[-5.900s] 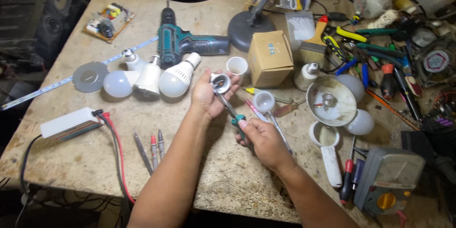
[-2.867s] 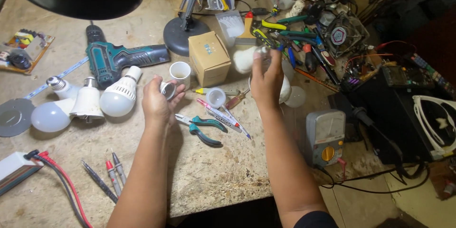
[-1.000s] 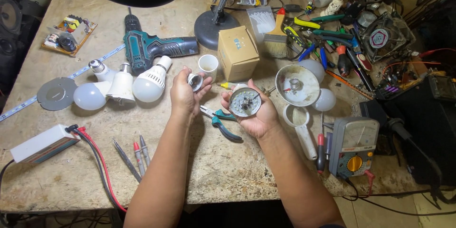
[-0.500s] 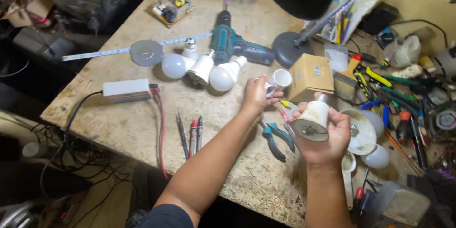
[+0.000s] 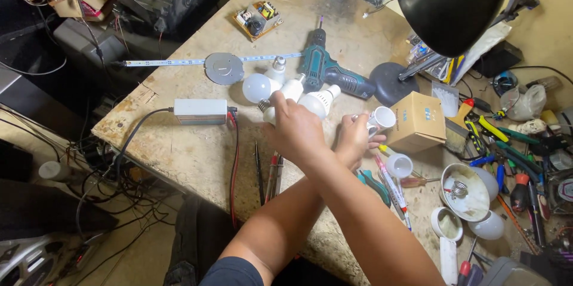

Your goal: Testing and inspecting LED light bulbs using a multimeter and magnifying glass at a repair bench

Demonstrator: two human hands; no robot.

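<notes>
My arms are crossed over the workbench (image 5: 179, 161). My right hand (image 5: 293, 130) reaches left over my left forearm and grips a white LED bulb (image 5: 267, 113), whose screw base pokes out beside the other white bulbs (image 5: 258, 87). My left hand (image 5: 354, 140) sits to the right, fingers curled around a small round part that is mostly hidden. It touches a white bulb cap (image 5: 382, 118) next to a cardboard box (image 5: 421, 120).
A teal drill (image 5: 329, 72), a black desk lamp (image 5: 453, 0), a white power supply (image 5: 200, 110) with leads, an LED strip (image 5: 179, 61) and a grey disc (image 5: 222, 68) lie around. Pliers (image 5: 376, 181), bulb shells (image 5: 467, 192) and hand tools (image 5: 501, 143) crowd the right.
My right hand, which held a bulb housing at the right, has crossed over to the bulb cluster at the left. My left hand stays near the white cap. The view has shifted left.
</notes>
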